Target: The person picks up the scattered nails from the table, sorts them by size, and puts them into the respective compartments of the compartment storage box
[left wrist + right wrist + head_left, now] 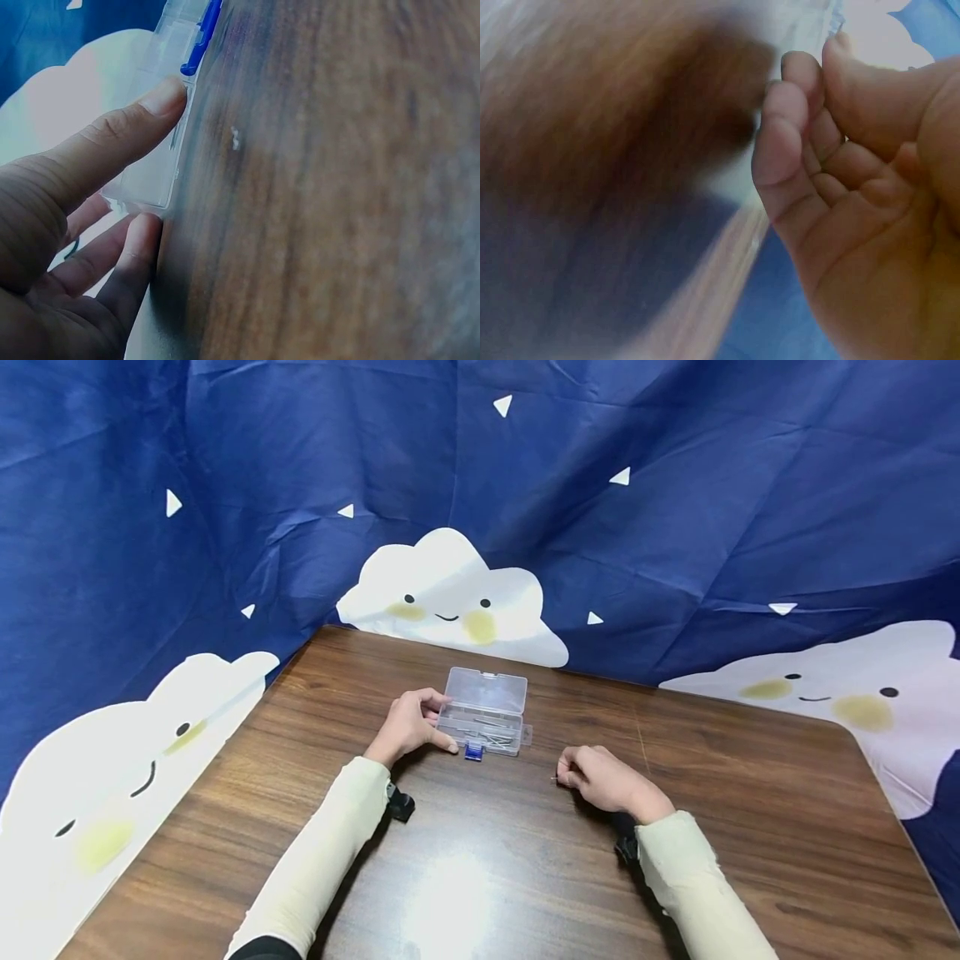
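Observation:
A clear plastic compartment box (450,724) stands on the table with its lid (487,690) raised at the back. Several thin metal pieces, like nails, lie inside it, and a blue latch (473,751) hangs at its front. My left hand (411,722) holds the box's left end, thumb at the front corner and fingers round the side, as the left wrist view (90,195) also shows. To the right of the box, just over the table, my right hand (600,775) pinches a small thin metal piece (553,778). Only its tip shows; its exact kind is unclear.
The brown wooden table (480,814) reaches back to a blue curtain (675,485) printed with white clouds. A second clear latch (527,735) sticks out from the box's right side. Bright glare lies on the table's near middle.

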`<state>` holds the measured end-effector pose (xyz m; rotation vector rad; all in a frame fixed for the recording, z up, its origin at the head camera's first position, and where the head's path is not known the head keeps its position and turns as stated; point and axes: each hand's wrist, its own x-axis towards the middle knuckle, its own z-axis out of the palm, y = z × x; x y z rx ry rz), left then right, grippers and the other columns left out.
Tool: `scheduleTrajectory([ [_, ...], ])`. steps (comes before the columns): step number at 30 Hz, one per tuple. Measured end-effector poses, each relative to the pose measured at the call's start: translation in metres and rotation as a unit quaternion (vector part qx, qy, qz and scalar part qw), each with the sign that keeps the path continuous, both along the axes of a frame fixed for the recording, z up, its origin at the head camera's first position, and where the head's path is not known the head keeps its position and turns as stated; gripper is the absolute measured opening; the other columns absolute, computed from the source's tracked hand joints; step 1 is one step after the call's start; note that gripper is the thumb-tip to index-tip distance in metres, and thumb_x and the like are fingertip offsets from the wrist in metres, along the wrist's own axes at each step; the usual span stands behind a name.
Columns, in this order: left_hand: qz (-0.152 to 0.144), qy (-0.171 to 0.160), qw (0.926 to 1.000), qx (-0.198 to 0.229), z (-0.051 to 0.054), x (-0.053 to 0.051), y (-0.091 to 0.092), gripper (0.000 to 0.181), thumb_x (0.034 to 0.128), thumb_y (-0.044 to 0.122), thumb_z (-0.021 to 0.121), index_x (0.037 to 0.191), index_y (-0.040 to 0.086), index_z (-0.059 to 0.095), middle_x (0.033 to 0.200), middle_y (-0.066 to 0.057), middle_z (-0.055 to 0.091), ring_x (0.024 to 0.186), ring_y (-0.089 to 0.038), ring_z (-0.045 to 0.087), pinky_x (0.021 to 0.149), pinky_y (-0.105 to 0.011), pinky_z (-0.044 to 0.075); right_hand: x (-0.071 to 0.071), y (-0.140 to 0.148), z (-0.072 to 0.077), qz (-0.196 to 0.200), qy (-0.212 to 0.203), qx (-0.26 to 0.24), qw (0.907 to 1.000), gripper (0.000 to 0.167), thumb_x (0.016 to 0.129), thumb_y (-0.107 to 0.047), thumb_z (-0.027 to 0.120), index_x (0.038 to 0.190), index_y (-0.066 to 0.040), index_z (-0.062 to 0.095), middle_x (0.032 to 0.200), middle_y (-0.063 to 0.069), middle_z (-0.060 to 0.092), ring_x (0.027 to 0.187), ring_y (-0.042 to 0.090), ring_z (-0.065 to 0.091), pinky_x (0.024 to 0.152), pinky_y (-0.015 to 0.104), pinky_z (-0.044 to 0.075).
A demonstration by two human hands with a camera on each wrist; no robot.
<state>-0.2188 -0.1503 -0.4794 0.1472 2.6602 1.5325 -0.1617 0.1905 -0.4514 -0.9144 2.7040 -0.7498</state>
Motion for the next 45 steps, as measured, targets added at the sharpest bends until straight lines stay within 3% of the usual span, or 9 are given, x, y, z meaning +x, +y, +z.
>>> scheduleTrajectory([
  [6,0.001,0.006,1.0,-0.006,0.0,-0.001,0.0,0.079,0.0401,0.008,0.103,0.113,0.014,0.074,0.092,-0.004,0.067,0.085,-0.019,0.061,0.076,-0.032,0.051,-0.006,0.004,0.0,-0.096,-0.05,-0.108,0.9883,0.018,0.099,-0.005,0.063,0.083,-0.006,0.07,0.07,0.0,0.062,0.063,0.014,0.058,0.059,0.027,0.05],
  [12,-0.002,0.002,1.0,-0.005,0.0,0.0,0.001,0.078,0.0411,0.009,0.103,0.114,0.014,0.074,0.094,-0.004,0.068,0.086,-0.019,0.062,0.077,-0.033,0.052,-0.008,0.002,-0.001,-0.134,-0.052,-0.141,0.9796,0.018,0.098,-0.008,0.065,0.083,-0.005,0.072,0.07,0.002,0.065,0.063,0.014,0.059,0.054,0.027,0.05],
  [24,-0.006,0.006,0.9999,-0.007,0.001,-0.001,0.0,0.08,0.0403,0.01,0.103,0.115,0.014,0.074,0.094,-0.004,0.068,0.085,-0.019,0.062,0.076,-0.032,0.051,-0.017,-0.019,0.01,-0.163,-0.03,-0.153,0.9743,0.02,0.098,-0.008,0.065,0.079,-0.006,0.071,0.067,0.001,0.064,0.061,0.013,0.056,0.054,0.023,0.041],
  [31,-0.005,0.005,0.9999,-0.007,0.0,-0.001,0.0,0.08,0.0398,0.01,0.103,0.114,0.014,0.074,0.093,-0.004,0.068,0.085,-0.019,0.062,0.076,-0.032,0.051,-0.024,-0.035,0.012,-0.153,-0.039,-0.169,0.9729,0.017,0.098,-0.007,0.065,0.085,0.0,0.074,0.069,0.003,0.067,0.061,0.013,0.059,0.055,0.024,0.044],
  [45,-0.004,0.002,1.0,0.003,0.0,-0.001,0.0,0.08,0.0402,0.008,0.103,0.114,0.014,0.074,0.093,-0.004,0.068,0.085,-0.019,0.061,0.075,-0.031,0.051,-0.035,-0.061,0.012,-0.14,-0.033,-0.163,0.976,0.022,0.098,-0.008,0.065,0.077,-0.004,0.073,0.066,0.006,0.066,0.057,0.014,0.053,0.062,0.029,0.04],
])
